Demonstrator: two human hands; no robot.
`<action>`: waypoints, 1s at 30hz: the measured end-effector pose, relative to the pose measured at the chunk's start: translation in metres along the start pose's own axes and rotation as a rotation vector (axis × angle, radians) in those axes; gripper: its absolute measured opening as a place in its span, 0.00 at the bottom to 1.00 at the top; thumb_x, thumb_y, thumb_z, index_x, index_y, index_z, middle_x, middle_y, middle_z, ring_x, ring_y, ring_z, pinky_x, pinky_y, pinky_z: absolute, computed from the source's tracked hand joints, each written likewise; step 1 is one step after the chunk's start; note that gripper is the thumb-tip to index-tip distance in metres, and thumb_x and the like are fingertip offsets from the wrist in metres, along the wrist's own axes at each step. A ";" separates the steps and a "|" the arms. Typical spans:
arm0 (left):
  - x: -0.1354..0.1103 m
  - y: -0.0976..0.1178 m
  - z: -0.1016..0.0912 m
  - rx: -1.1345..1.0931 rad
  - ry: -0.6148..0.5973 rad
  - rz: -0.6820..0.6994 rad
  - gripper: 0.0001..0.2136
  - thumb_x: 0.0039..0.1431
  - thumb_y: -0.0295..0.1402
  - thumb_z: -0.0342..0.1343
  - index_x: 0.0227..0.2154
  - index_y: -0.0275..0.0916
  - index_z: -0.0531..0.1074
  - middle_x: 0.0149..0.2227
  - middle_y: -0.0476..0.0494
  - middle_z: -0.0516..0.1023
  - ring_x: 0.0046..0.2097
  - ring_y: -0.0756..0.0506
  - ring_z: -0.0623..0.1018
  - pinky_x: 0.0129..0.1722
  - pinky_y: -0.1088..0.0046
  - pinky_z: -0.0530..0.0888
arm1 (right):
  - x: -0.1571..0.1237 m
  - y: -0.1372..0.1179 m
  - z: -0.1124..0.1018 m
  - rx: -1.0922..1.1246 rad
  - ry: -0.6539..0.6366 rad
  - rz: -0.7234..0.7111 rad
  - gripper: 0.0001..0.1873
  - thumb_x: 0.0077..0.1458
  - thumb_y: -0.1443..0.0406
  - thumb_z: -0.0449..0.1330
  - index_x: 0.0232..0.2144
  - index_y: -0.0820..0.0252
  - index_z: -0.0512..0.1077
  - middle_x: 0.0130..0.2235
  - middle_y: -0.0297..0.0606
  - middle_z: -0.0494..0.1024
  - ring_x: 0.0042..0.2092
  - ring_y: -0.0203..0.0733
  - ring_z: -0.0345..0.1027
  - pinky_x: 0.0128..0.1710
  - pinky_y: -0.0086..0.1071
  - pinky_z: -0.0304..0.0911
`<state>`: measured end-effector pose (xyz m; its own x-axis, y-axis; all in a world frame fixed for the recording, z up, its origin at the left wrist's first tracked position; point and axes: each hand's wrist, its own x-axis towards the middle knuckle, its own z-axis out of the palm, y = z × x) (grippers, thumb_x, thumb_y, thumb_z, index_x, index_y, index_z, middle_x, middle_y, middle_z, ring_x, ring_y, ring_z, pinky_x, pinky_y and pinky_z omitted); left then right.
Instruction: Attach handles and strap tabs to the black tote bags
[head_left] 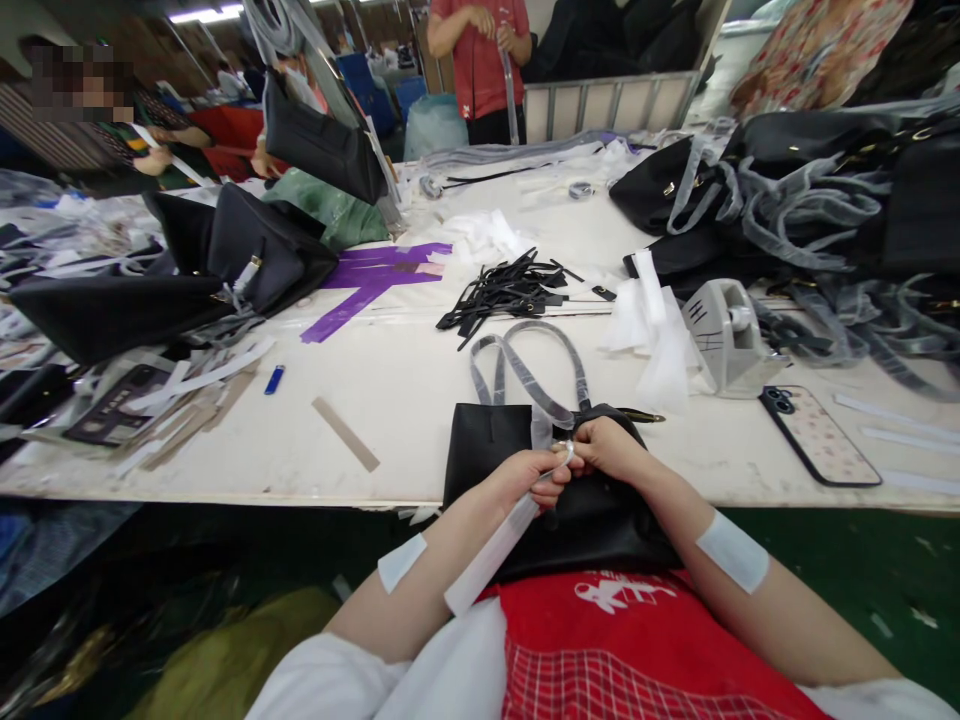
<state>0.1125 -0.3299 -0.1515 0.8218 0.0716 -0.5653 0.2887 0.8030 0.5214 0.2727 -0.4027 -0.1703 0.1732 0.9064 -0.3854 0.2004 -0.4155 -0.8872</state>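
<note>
A black handbag rests at the table's front edge, against the red apron. Its handles are wrapped in clear plastic and loop up over the table. My left hand is closed on a white strip, whose long end hangs down toward my lap. Close beside it, my right hand pinches at the same spot on the bag, where a small pale end of the strip shows between the fingers. What exactly lies under the fingertips is partly hidden.
Beyond the bag lies a pile of black straps. To the right stand a tape dispenser and a phone. Black bags sit at the left, near a blue lighter and a brown strip. Other people work across the table.
</note>
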 end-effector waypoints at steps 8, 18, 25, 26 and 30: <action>-0.002 -0.007 0.003 0.864 0.535 0.640 0.16 0.63 0.38 0.46 0.45 0.36 0.73 0.25 0.48 0.73 0.26 0.51 0.71 0.30 0.76 0.70 | -0.003 -0.003 -0.001 0.050 0.003 -0.012 0.19 0.53 0.51 0.58 0.30 0.63 0.75 0.23 0.36 0.77 0.21 0.34 0.70 0.20 0.24 0.63; -0.014 -0.018 0.012 1.528 0.647 0.566 0.22 0.64 0.31 0.41 0.60 0.39 0.63 0.42 0.32 0.76 0.44 0.39 0.75 0.47 0.66 0.68 | -0.015 -0.035 -0.006 0.128 0.126 0.045 0.34 0.55 0.41 0.48 0.21 0.64 0.74 0.17 0.40 0.74 0.16 0.35 0.66 0.14 0.24 0.56; -0.011 -0.011 0.011 1.390 0.741 0.626 0.14 0.64 0.33 0.43 0.43 0.37 0.72 0.35 0.37 0.76 0.37 0.42 0.76 0.40 0.69 0.69 | -0.021 -0.038 0.002 -0.169 0.187 -0.081 0.14 0.55 0.57 0.58 0.25 0.60 0.74 0.21 0.34 0.76 0.20 0.36 0.69 0.21 0.26 0.63; -0.011 -0.008 0.010 1.344 0.735 0.608 0.13 0.64 0.34 0.43 0.39 0.37 0.72 0.32 0.39 0.76 0.35 0.44 0.76 0.38 0.70 0.69 | -0.022 -0.037 0.003 -0.151 0.181 -0.086 0.13 0.55 0.58 0.57 0.26 0.60 0.74 0.22 0.34 0.76 0.20 0.35 0.69 0.21 0.26 0.63; -0.006 0.000 0.005 0.936 0.559 0.559 0.12 0.63 0.35 0.44 0.29 0.37 0.69 0.22 0.48 0.72 0.25 0.50 0.72 0.29 0.75 0.67 | -0.025 -0.032 0.007 -0.097 0.153 -0.046 0.15 0.57 0.56 0.56 0.28 0.60 0.74 0.21 0.33 0.75 0.19 0.34 0.67 0.19 0.25 0.60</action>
<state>0.1097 -0.3330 -0.1447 0.6880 0.6996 -0.1929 0.3950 -0.1380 0.9082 0.2557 -0.4112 -0.1342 0.3051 0.9054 -0.2953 0.3020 -0.3861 -0.8716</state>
